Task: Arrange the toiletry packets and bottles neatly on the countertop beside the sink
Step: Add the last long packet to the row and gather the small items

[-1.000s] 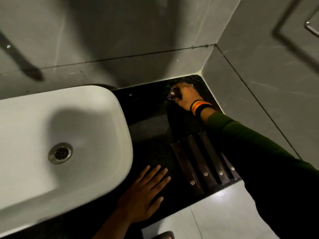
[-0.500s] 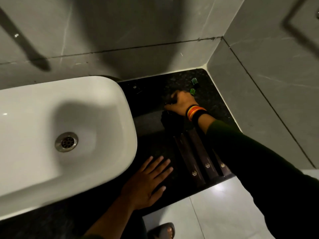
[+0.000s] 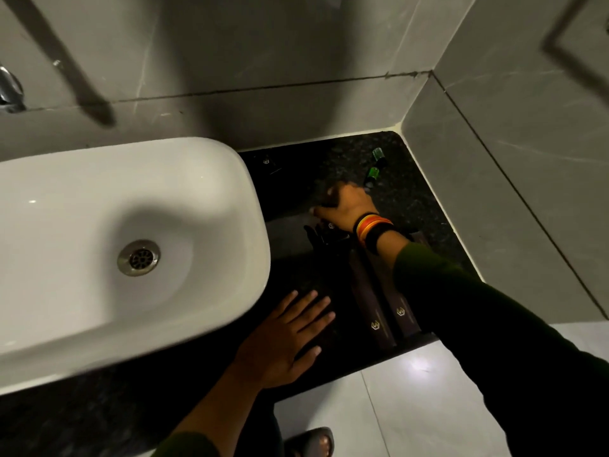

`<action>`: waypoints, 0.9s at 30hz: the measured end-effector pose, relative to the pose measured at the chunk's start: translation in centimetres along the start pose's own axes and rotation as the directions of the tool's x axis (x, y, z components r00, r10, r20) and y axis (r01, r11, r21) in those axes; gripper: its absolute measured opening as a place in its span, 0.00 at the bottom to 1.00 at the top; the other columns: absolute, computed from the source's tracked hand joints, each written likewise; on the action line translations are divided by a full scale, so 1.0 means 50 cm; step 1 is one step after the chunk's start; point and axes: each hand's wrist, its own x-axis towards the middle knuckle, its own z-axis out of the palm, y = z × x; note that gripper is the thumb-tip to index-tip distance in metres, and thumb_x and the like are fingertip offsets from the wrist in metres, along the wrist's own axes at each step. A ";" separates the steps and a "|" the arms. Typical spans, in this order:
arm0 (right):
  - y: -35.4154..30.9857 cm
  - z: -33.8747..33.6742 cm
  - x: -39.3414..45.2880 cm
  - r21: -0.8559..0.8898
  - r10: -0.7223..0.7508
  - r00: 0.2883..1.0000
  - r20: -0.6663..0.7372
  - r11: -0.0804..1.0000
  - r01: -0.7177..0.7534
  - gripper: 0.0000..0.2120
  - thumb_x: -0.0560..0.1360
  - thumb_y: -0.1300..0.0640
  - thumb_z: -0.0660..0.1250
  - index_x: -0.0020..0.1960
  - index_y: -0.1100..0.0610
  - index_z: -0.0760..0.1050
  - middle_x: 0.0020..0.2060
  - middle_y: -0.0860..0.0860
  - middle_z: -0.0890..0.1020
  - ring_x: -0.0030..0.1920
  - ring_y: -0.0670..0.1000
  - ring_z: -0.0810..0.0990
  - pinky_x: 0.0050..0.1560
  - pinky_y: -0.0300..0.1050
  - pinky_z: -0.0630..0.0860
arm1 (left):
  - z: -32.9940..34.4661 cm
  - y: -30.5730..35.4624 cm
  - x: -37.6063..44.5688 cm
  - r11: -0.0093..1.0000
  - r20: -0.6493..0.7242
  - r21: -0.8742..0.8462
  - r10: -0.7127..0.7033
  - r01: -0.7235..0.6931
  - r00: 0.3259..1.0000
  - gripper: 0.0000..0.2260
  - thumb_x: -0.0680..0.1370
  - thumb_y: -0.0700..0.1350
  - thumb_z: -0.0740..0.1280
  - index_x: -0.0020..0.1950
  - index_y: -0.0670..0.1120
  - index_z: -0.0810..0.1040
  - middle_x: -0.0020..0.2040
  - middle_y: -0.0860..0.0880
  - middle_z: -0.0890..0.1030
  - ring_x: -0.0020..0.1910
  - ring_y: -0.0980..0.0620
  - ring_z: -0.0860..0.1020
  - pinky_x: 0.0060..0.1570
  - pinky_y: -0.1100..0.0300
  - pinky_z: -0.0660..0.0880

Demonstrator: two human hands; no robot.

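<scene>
Two small green bottles [image 3: 374,173] lie near the far right corner of the black countertop [image 3: 418,206]. Long dark packets [image 3: 374,311] with gold logos lie side by side at the front, partly under my right sleeve. My right hand [image 3: 347,206] sits just behind their far ends, fingers curled over a small dark packet [image 3: 331,227] whose logo shows below the fingers. My left hand [image 3: 290,338] rests flat on the countertop beside the sink, fingers spread, holding nothing. Another small dark packet [image 3: 267,162] lies at the back near the wall.
The white sink [image 3: 253,206] fills the left side, its rim overhanging the countertop. Grey tiled walls close in the back and right. A tap [image 3: 8,90] shows at the far left. Below the front edge are the pale floor and a sandalled foot [image 3: 313,441].
My right hand has drawn back from the far corner toward the row of long packets, uncovering the two green bottles. My left hand has stayed flat in place.
</scene>
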 end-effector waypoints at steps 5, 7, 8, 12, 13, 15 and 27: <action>-0.080 -0.017 0.091 0.011 -0.209 0.977 -0.046 0.978 0.210 0.25 0.71 0.50 0.72 0.66 0.57 0.74 0.63 0.60 0.76 0.63 0.61 0.76 0.63 0.51 0.73 | 0.002 0.002 -0.001 1.000 0.045 0.023 -0.013 0.012 0.999 0.32 0.86 0.56 0.62 0.89 0.50 0.62 0.90 0.49 0.55 0.90 0.46 0.49 0.84 0.40 0.52; -0.125 -0.010 0.134 -0.046 -0.326 0.945 -0.006 0.945 0.325 0.25 0.72 0.58 0.70 0.68 0.59 0.72 0.66 0.60 0.74 0.66 0.62 0.74 0.66 0.52 0.71 | 0.001 0.000 -0.001 1.000 0.057 0.019 -0.018 0.017 0.998 0.32 0.86 0.57 0.62 0.89 0.50 0.61 0.91 0.49 0.54 0.90 0.46 0.48 0.84 0.40 0.50; -0.146 -0.004 0.155 -0.078 -0.382 0.924 0.027 0.921 0.383 0.26 0.73 0.61 0.68 0.70 0.59 0.71 0.68 0.60 0.73 0.68 0.62 0.73 0.68 0.53 0.70 | 0.000 0.000 -0.001 1.000 0.057 0.021 -0.020 0.019 0.998 0.32 0.86 0.57 0.62 0.89 0.50 0.61 0.91 0.49 0.54 0.90 0.46 0.48 0.84 0.40 0.50; -0.208 0.021 0.218 -0.249 -0.493 0.855 0.164 0.818 0.519 0.27 0.77 0.62 0.63 0.75 0.58 0.64 0.73 0.61 0.69 0.72 0.63 0.68 0.70 0.58 0.67 | 0.002 0.001 -0.003 0.999 0.066 0.041 -0.022 0.020 0.998 0.33 0.87 0.57 0.61 0.90 0.51 0.59 0.91 0.49 0.53 0.90 0.45 0.47 0.84 0.40 0.49; -0.216 0.026 0.227 -0.282 -0.506 0.844 0.180 0.795 0.537 0.25 0.78 0.61 0.62 0.74 0.58 0.65 0.72 0.61 0.70 0.71 0.63 0.69 0.69 0.59 0.68 | 0.002 0.001 -0.003 0.999 0.070 0.044 -0.026 0.023 0.997 0.33 0.87 0.58 0.61 0.90 0.51 0.58 0.91 0.49 0.52 0.90 0.46 0.47 0.84 0.41 0.49; -0.222 0.031 0.239 -0.344 -0.511 0.837 0.195 0.764 0.546 0.21 0.78 0.60 0.61 0.71 0.58 0.70 0.69 0.61 0.73 0.68 0.64 0.73 0.66 0.59 0.71 | 0.002 0.000 -0.003 0.999 0.073 0.043 -0.027 0.024 0.997 0.33 0.87 0.58 0.61 0.90 0.51 0.57 0.91 0.50 0.51 0.90 0.46 0.46 0.85 0.41 0.48; -0.012 -0.072 0.092 0.027 -0.060 0.994 -0.091 0.998 0.063 0.26 0.65 0.42 0.76 0.57 0.56 0.79 0.55 0.57 0.83 0.57 0.58 0.81 0.55 0.48 0.77 | 0.004 -0.001 0.001 0.999 0.044 0.034 -0.005 0.003 0.999 0.32 0.85 0.56 0.62 0.89 0.50 0.62 0.90 0.48 0.56 0.90 0.46 0.50 0.85 0.41 0.50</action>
